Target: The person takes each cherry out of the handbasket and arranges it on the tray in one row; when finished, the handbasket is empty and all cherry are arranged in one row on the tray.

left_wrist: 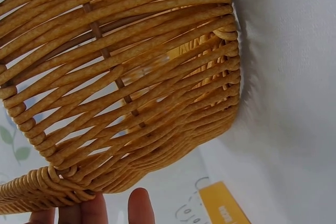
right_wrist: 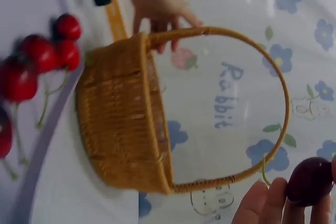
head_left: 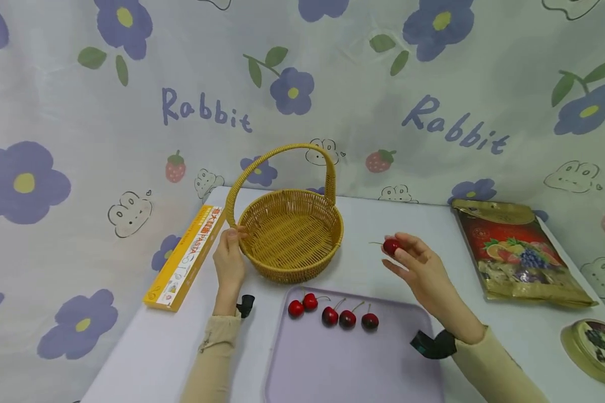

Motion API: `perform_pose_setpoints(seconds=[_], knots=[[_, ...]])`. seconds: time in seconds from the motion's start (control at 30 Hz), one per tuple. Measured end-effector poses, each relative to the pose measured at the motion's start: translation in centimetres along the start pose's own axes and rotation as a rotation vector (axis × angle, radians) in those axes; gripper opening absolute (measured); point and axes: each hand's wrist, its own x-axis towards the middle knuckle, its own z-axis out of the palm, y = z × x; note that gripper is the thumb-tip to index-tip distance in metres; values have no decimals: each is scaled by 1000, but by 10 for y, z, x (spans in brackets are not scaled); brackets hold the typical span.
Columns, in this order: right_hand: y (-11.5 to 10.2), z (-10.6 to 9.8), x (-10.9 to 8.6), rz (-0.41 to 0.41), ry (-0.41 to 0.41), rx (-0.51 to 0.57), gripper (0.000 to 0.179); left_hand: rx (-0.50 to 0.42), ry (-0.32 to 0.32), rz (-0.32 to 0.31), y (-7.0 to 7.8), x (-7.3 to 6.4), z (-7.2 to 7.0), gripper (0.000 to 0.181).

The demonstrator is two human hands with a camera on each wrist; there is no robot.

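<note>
A woven yellow-brown basket with a tall arched handle stands on the white table; no item shows inside it. My left hand grips its left side where the handle meets the rim, and fingertips show there in the left wrist view. Right of the basket, above the table, my right hand pinches a dark red cherry between thumb and fingers, its stem pointing left. In the right wrist view this cherry looks nearly black. Several other cherries lie along the far edge of a pale purple tray.
Left of the basket lies a yellow and white pasta box. On the right are a red and gold fruit-pictured bag and a round gold tin. A flower-patterned cloth hangs behind the table.
</note>
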Motion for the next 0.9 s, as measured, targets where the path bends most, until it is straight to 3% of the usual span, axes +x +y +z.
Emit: perform_pose_setpoints(seconds=[0.23, 0.3, 0.4, 0.5, 0.63, 0.9], knots=[[32, -16, -35, -396, 3, -984, 43, -11, 31, 13, -3, 4, -5, 70], [44, -19, -39, -498, -23, -1200, 53, -4, 34, 8, -5, 3, -5, 71], [58, -22, -44, -584, -74, -1404, 63, -10, 34, -5, -8, 0, -3, 70], [67, -24, -47, -611, -110, -1527, 67, -36, 25, -26, -9, -2, -2, 67], [73, -25, -51, -583, -137, -1580, 70, -55, 13, -25, -8, -3, 0, 66], [75, -26, -53, -359, -203, -1585, 74, -53, 19, 6, -3, -1, 4, 70]])
